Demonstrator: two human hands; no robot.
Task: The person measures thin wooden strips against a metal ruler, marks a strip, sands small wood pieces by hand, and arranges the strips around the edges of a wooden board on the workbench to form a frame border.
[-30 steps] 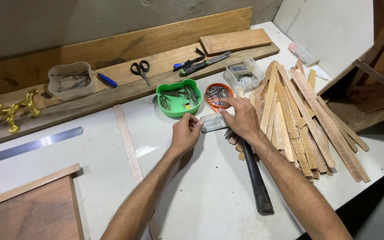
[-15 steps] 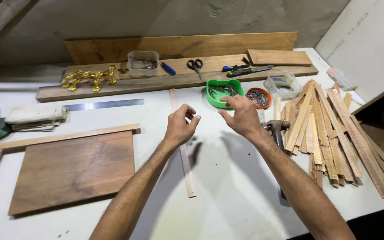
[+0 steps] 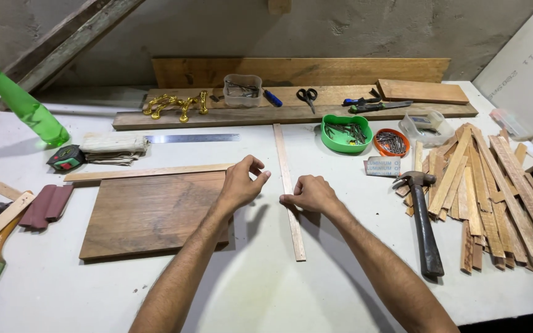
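Two bare hands meet near the middle of the frame over a white worktop [image 3: 266, 290]. Our right hand [image 3: 313, 194] rests on a thin wooden strip [image 3: 288, 185] that runs from just below the long plank down toward the lower centre; its fingers are curled and narrow, with the fingertips pressing on the strip's left edge about halfway along. Our left hand [image 3: 242, 184] hovers just left of the strip, above the right corner of a dark wooden board [image 3: 149, 216], thumb and forefinger pinched close together; we cannot tell whether something tiny sits between them. A second pale strip [image 3: 149, 173] lies along the board's upper edge. Right of the hands lies a hammer [image 3: 424, 219] with a dark handle, beside a loose heap of wooden slats [image 3: 495, 191] at the right of the frame. Above the hammer sit a green bowl of nails [image 3: 345, 133] and a small orange dish of nails [image 3: 392, 142]. A steel ruler [image 3: 192, 138] lies in the upper centre, a green bottle [image 3: 23, 105] stands at the upper left, and scissors [image 3: 306, 97] rest on the long plank [image 3: 229, 116] at the back.
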